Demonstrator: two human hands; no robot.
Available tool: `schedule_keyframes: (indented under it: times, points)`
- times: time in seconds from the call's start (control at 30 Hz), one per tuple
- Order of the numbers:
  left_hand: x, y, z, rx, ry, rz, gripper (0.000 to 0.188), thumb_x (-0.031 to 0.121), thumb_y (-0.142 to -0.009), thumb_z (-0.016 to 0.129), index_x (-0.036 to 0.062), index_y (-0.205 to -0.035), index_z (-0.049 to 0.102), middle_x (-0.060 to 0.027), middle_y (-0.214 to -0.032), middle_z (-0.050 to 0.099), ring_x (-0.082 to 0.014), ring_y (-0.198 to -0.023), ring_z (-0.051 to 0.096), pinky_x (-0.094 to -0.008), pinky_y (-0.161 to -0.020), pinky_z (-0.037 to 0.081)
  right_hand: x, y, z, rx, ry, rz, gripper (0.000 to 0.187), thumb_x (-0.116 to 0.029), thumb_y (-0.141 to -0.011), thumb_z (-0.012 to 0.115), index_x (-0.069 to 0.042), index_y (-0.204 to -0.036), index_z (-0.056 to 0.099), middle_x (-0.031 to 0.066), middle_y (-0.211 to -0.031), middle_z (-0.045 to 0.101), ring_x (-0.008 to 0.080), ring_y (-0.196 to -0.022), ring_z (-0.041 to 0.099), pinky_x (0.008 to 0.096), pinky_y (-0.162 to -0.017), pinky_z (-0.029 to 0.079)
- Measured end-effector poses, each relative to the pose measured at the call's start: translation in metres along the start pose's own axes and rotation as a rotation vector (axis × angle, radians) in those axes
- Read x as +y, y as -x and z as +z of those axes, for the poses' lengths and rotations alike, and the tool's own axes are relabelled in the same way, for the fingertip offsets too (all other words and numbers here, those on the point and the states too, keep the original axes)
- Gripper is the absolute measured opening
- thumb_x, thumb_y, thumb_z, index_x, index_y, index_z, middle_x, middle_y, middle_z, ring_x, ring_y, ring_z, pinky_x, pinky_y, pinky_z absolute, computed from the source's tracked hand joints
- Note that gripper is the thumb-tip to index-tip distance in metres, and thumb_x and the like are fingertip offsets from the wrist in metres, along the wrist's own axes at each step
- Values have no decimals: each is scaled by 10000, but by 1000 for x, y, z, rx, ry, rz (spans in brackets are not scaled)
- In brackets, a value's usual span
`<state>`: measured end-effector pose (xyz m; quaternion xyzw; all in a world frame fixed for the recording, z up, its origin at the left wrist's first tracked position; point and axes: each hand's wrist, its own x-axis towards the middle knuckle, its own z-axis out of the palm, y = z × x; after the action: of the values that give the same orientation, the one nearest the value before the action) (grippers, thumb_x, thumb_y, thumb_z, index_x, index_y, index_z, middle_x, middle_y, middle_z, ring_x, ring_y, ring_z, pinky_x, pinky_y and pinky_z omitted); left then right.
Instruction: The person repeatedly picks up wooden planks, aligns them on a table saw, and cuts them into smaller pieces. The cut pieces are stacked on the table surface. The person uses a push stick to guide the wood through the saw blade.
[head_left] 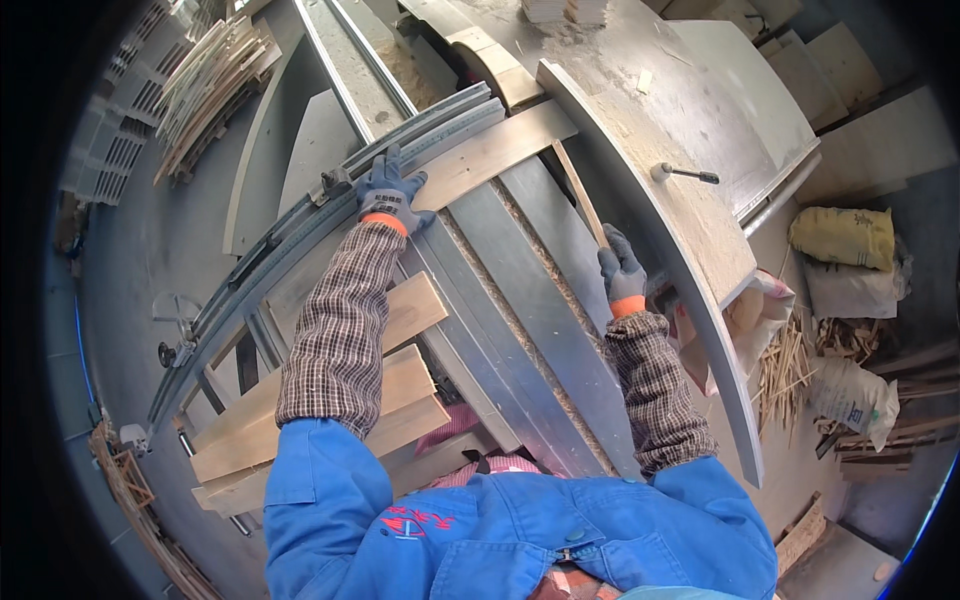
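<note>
A flat wooden board (495, 158) lies across the grey metal saw table (535, 270), its far long edge along the metal fence (450, 122). My left hand (391, 190), in a grey glove with an orange cuff, holds the board's left end, with thumb and fingers around that end and some fingers reaching over the fence. In my right hand (621, 264), gloved the same way, is the near end of a thin wooden strip (578, 192). The strip slants away from me, its far tip by the board's right end. The saw blade cannot be made out.
Several boards (330, 415) rest on the frame at my left. A curved-looking metal edge (690, 270) runs along my right, beside a sawdust-strewn surface with a black-handled lever (690, 175). Offcuts (785, 370) and sacks (842, 240) lie at far right; stacked strips (215, 90) stand far left.
</note>
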<state>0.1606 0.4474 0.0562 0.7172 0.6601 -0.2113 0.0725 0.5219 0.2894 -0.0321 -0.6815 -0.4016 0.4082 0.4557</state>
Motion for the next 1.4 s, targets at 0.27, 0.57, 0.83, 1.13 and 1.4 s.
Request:
schedule_keyframes:
  times: [0.27,0.57,0.83,1.13,1.4]
  points:
    - [4,8,5,-27,18,0,827,618,-728,773,394,-1472,491,-86,-1690,66,-323,-1544,109,-530,-1211,173,7,6,4,1,27,-3,451,-152,-919,633,-57,-1359,615,93,-1355,642,177,-1265,580,297,-1064,432]
    - [5,3,20,-72,39,2,817,607,-746,765,399,-1481,475,-84,-1692,49,-313,-1548,88,-541,-1214,156,42,2,9,55,140,-115,436,-140,-941,650,-94,-1374,617,-50,-1035,660,38,-721,514,204,-659,451]
    - [1,-17,33,-80,55,-18,832,600,-731,777,419,-1481,467,-77,-1694,48,-321,-1550,84,-511,-1218,172,53,28,12,38,-83,62,419,-96,-939,607,-15,-1350,604,112,-1399,602,193,-1310,539,306,-1107,394]
    - [-5,-12,23,-116,64,-31,810,547,-770,767,375,-1498,458,-102,-1696,38,-334,-1555,65,-515,-1223,153,61,92,-9,58,43,-24,459,-87,-947,604,14,-1392,554,134,-1420,582,221,-1334,519,324,-1141,363]
    - [-3,-9,24,-80,49,-21,808,574,-792,732,332,-1511,451,-109,-1697,5,-338,-1556,45,-502,-1225,160,65,88,-13,31,88,-83,464,-58,-957,579,13,-1413,534,121,-1429,577,194,-1331,517,305,-1142,349]
